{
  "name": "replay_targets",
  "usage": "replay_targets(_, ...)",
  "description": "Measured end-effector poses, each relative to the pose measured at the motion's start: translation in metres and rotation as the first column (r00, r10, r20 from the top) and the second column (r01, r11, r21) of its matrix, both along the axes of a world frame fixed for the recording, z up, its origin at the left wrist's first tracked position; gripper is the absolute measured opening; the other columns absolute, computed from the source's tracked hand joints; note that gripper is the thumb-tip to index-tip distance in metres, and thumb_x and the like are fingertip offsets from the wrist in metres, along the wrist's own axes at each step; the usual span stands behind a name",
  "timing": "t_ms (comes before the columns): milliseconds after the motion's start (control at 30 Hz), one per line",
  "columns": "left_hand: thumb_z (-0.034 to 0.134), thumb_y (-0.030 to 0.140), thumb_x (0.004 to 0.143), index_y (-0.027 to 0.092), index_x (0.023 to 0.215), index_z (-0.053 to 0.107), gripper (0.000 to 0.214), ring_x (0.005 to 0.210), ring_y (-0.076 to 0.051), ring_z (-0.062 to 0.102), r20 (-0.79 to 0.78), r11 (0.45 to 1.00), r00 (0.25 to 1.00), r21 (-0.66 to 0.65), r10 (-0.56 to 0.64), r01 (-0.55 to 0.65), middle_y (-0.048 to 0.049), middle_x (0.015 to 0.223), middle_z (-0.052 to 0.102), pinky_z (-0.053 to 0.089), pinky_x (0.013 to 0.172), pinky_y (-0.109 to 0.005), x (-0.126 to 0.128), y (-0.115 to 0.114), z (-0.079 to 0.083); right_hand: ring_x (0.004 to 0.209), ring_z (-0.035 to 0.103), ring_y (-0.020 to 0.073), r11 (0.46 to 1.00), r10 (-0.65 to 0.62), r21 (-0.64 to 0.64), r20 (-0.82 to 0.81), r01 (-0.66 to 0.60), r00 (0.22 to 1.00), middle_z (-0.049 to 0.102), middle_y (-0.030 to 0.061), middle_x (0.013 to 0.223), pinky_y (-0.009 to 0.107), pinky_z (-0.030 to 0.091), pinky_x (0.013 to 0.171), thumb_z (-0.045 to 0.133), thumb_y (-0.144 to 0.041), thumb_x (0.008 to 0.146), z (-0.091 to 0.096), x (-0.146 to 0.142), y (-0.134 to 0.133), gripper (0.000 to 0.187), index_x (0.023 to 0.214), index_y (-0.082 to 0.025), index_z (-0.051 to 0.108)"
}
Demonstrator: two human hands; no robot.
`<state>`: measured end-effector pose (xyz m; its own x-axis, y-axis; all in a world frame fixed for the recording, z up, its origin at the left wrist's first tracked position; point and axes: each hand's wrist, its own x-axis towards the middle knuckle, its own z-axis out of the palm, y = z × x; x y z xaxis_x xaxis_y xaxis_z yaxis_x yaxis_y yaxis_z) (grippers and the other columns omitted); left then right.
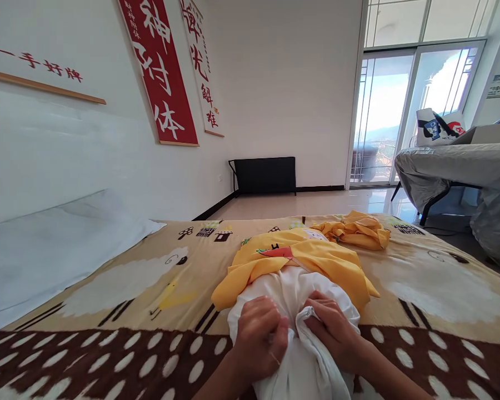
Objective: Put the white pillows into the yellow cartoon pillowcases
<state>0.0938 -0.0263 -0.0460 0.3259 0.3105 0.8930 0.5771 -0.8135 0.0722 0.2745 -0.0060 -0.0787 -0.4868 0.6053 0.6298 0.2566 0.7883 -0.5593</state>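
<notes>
A white pillow lies in front of me on the bed, its far part covered by a yellow pillowcase with a carrot print. My left hand is closed in a fist on the white fabric at the near left side. On the right, my right hand grips a folded edge of the same fabric, thumb side inward. Between both hands the white cloth is gathered into creases and hangs toward me. Where the pillow ends under the pillowcase is hidden.
A crumpled yellow cloth lies beyond the pillowcase on the sheep-patterned blanket. At the left is a pale pillow by the wall. A covered table holding boxes stands right, and a black folded frame leans at the far wall.
</notes>
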Motion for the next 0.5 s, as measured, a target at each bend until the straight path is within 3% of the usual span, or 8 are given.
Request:
replay_targets(67,0.047,0.005,0.077,0.019,0.055,0.032,0.029,0.048,-0.009,0.032,-0.144,0.998,0.989,0.061,0.01,-0.001,0.0052,0.049,0.036,0.036,0.055,-0.025,0.0,-0.008,0.011,0.063,0.049,0.0158,0.999,-0.036,0.03,0.003,0.036,0.999,0.053,0.001,0.062,0.033,0.043,0.079,0.032,-0.039,0.097,-0.004,0.002,0.002,0.038,0.072,-0.022,0.054)
replay_targets(133,0.049,0.003,0.074,0.019,0.056,0.032,0.03,0.048,-0.009,0.031,-0.184,0.991,0.983,0.132,0.017,0.007,0.0051,0.048,0.035,0.034,0.054,-0.026,-0.005,-0.017,0.022,0.063,0.049,0.0154,0.997,-0.064,0.042,0.005,0.064,0.998,0.054,0.0008,0.064,0.032,0.044,0.075,0.034,-0.035,0.097,-0.002,0.005,0.002,0.034,0.072,-0.022,0.052)
replay_targets(233,0.05,0.0,0.072,0.02,0.058,0.027,0.033,0.049,-0.01,0.026,-0.137,0.982,0.99,0.188,0.009,0.017,0.0054,0.049,0.03,0.027,0.05,-0.027,-0.019,-0.026,0.036,0.09,0.056,0.0197,0.978,-0.166,0.121,-0.039,0.169,0.985,0.064,0.0079,0.095,0.036,0.042,0.085,0.037,-0.029,0.095,0.008,0.009,0.0,0.025,0.08,-0.021,0.055)
replay_targets(300,0.05,-0.001,0.072,0.02,0.059,0.026,0.034,0.05,-0.01,0.025,-0.115,0.982,0.993,0.187,0.005,0.017,0.0057,0.05,0.028,0.027,0.05,-0.026,-0.029,-0.028,0.043,0.113,0.051,0.0231,0.973,-0.181,0.145,-0.01,0.18,0.983,0.06,0.0094,0.12,0.042,0.035,0.098,0.04,-0.027,0.094,0.014,0.008,-0.001,0.02,0.093,-0.021,0.059)
replay_targets(400,0.049,-0.002,0.072,0.02,0.06,0.026,0.034,0.05,-0.01,0.024,-0.088,0.985,0.995,0.164,-0.035,0.049,0.0059,0.05,0.028,0.026,0.049,-0.025,-0.033,-0.027,0.048,0.113,0.055,0.0203,1.0,-0.016,0.002,0.139,0.016,0.99,0.064,0.0075,0.119,0.038,0.036,0.1,0.041,-0.028,0.095,0.017,0.002,-0.002,0.025,0.112,-0.023,0.059)
replay_targets(500,0.049,-0.001,0.07,0.019,0.058,0.027,0.032,0.048,-0.01,0.026,-0.091,0.988,0.991,0.107,-0.098,0.108,0.006,0.048,0.03,0.029,0.05,-0.025,-0.02,-0.027,0.039,0.099,0.062,0.0183,0.982,0.167,-0.131,0.266,-0.136,0.949,0.069,0.0064,0.106,0.031,0.043,0.091,0.041,-0.027,0.094,0.005,-0.009,-0.004,0.025,0.104,-0.02,0.062)
